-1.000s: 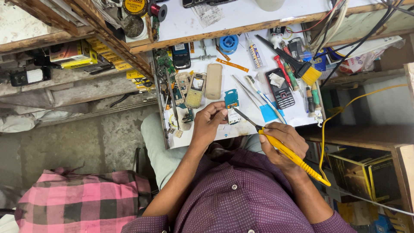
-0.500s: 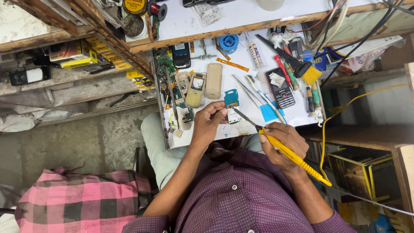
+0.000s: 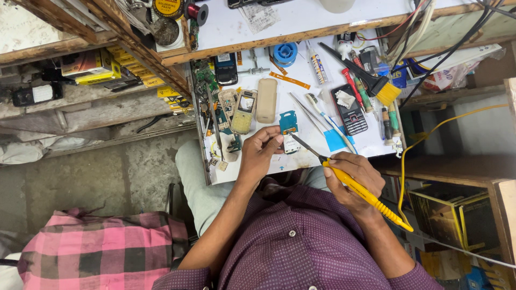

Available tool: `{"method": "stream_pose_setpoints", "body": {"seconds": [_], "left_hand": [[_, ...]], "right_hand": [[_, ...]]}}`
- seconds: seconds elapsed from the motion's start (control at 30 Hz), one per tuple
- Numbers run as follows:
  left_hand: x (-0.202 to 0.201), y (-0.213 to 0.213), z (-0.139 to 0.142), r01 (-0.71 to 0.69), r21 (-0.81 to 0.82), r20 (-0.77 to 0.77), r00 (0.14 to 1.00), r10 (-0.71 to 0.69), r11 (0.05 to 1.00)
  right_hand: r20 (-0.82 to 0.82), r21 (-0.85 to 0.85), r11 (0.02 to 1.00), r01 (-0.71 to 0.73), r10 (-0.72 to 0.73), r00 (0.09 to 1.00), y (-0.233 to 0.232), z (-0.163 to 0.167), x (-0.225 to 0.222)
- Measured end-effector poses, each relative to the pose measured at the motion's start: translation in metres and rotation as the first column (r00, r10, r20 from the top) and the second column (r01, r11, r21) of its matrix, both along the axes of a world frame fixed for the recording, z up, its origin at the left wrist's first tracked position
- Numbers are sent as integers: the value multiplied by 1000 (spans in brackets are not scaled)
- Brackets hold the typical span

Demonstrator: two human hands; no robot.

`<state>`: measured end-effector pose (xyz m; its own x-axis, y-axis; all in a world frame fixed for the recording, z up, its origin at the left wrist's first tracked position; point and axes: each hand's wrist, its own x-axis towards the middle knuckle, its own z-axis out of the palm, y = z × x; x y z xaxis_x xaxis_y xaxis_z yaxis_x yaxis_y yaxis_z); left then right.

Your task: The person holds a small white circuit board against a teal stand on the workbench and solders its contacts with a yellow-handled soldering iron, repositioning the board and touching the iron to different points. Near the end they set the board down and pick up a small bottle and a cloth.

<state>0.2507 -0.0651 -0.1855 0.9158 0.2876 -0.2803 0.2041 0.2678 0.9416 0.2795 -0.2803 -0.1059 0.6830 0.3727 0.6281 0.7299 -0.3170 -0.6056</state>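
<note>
Your left hand point(image 3: 260, 153) rests at the near edge of the desk point(image 3: 301, 80), its fingers pinched on a small white part point(image 3: 291, 143) just below a blue circuit board point(image 3: 288, 123). Your right hand point(image 3: 352, 177) is closed around a yellow soldering iron point(image 3: 355, 185), its dark tip pointing toward the small white part, very near it. A yellow cord point(image 3: 430, 134) trails off past the right edge. A beige phone cover point(image 3: 266, 100) lies mid-desk; a dark keypad phone point(image 3: 350, 110) and a yellow-bristled brush point(image 3: 371, 78) lie toward the right edge.
</note>
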Motion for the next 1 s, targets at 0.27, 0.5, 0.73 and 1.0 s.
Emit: {"method": "stream_pose_setpoints", "body": {"seconds": [0.27,0.5,0.73,1.0], "left_hand": [[-2,-2,0,5,-2,5,1000,-5,1000],[-3,-3,-3,-2,-3,2,1000,2,1000],[-3,-3,-5,-9,-9,1,1000,9,1000],[-5,-4,-7,-8,-6,10,1000,8,1000]], "right_hand": [[-6,-1,1000,1,-1,1000,-1,1,-2],[-4,15,1000,4,-4,1000,-1,-1,-2],[-3,9,1000,4,-4,1000,-2,-1,-2],[-1,18,1000,-7,7,1000,-3,-4,-3]]}}
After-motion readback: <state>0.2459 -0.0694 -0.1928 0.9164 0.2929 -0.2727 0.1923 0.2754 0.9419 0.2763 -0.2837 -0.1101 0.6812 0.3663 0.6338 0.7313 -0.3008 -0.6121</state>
